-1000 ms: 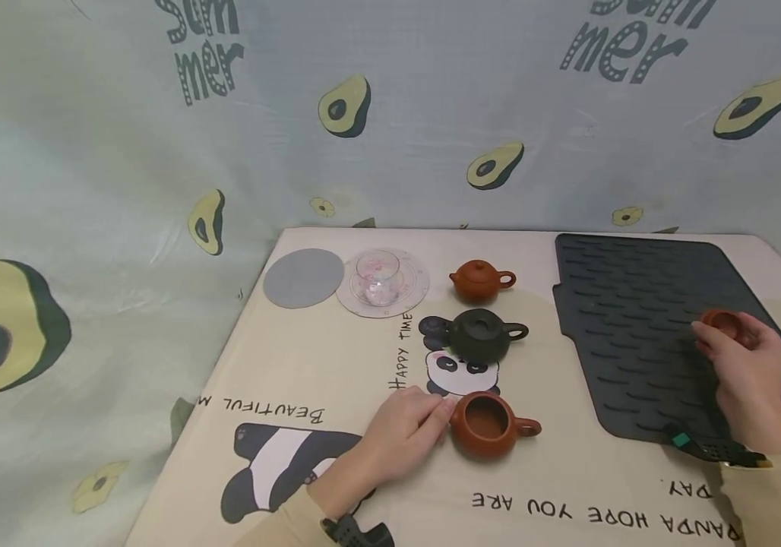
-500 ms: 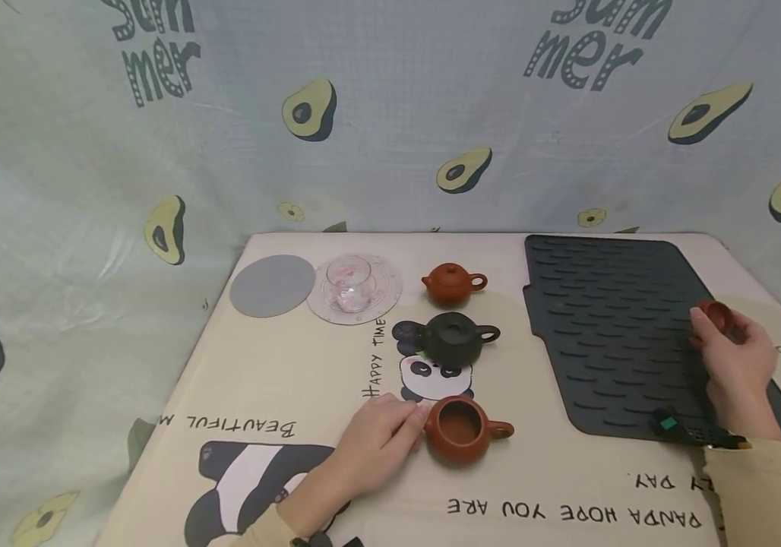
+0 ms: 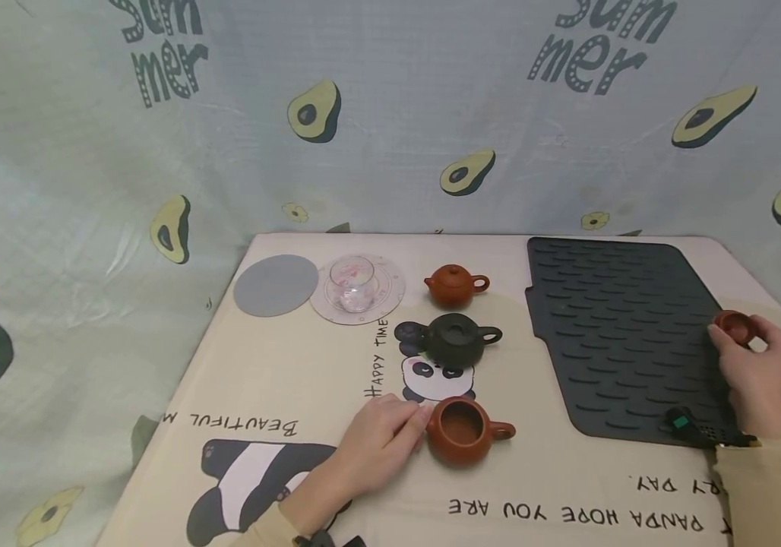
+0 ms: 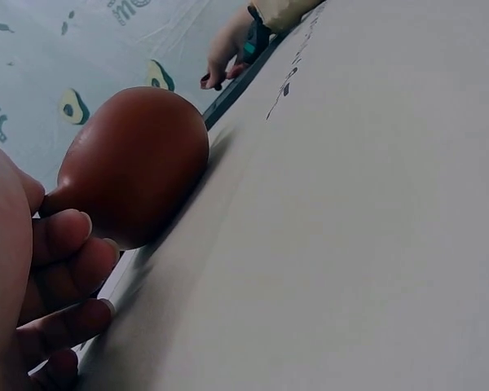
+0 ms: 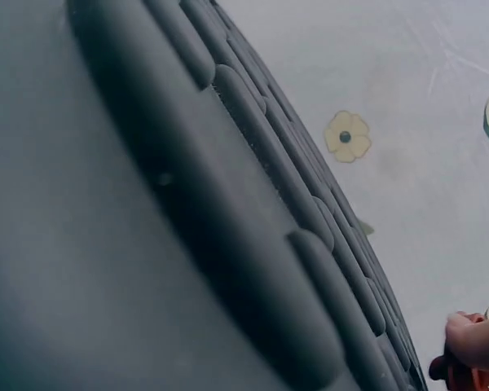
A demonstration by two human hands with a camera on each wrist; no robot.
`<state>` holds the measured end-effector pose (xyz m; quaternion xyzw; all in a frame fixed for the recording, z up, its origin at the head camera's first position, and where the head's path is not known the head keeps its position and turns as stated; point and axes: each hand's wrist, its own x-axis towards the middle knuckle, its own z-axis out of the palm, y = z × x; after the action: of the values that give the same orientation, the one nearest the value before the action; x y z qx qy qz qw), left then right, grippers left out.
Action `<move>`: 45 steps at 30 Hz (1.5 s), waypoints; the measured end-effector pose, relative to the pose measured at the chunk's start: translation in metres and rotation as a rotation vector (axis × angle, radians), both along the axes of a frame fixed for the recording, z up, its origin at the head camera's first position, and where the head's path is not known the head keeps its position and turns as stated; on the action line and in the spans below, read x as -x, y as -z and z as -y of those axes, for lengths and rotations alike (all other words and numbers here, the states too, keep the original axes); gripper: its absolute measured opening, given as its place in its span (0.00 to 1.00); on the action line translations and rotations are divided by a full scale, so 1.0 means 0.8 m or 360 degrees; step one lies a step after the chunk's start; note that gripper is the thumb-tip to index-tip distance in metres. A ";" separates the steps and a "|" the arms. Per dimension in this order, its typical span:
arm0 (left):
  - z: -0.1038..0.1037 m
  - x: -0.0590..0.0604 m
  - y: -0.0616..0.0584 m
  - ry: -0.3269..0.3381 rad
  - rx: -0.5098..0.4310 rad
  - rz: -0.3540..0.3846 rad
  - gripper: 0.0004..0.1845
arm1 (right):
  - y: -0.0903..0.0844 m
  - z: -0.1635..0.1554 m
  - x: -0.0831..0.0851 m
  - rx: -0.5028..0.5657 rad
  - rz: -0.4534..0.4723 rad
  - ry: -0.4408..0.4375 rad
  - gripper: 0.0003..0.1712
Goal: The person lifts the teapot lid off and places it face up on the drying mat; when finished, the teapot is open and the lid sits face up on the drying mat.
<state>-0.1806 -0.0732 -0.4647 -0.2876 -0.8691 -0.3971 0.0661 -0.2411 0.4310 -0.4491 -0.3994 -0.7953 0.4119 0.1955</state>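
In the head view, a reddish-brown teapot [image 3: 460,431] without its lid stands near the front, its mouth facing up and its handle pointing right. My left hand [image 3: 382,441] pinches its spout between thumb and fingers, as the left wrist view also shows on the teapot [image 4: 143,159]. Over the right part of a dark ridged mat [image 3: 637,342], my right hand [image 3: 763,365] holds a small reddish-brown teapot lid [image 3: 736,327], hollow underside towards the head camera. The right wrist view shows the lid [image 5: 464,379] only at its lower right corner.
Behind the open teapot stand a dark teapot [image 3: 457,339] and a smaller orange-brown teapot [image 3: 453,286], both lidded. Farther left, a clear glass cup [image 3: 352,285] sits on a patterned round coaster [image 3: 390,296], beside a grey disc [image 3: 274,285]. A printed curtain [image 3: 390,114] hangs behind the table.
The head view has shifted. My right hand has moved slightly right with the lid and turned it, so more of its hollow shows now. My left hand stays at the teapot's spout.
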 end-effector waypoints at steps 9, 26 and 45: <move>-0.001 -0.001 -0.002 -0.0015 0.0017 0.0027 0.24 | -0.004 -0.001 0.006 0.0100 -0.0003 0.0010 0.39; 0.000 -0.001 -0.002 0.0003 0.0028 0.0046 0.24 | 0.002 -0.005 0.004 -0.0109 0.0155 -0.0199 0.41; 0.001 -0.001 0.001 0.0018 0.0016 0.0042 0.24 | 0.008 -0.001 0.005 -0.0159 0.0121 -0.0175 0.39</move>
<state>-0.1801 -0.0737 -0.4657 -0.2874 -0.8702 -0.3969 0.0511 -0.2449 0.4315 -0.4553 -0.3602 -0.8424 0.3665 0.1620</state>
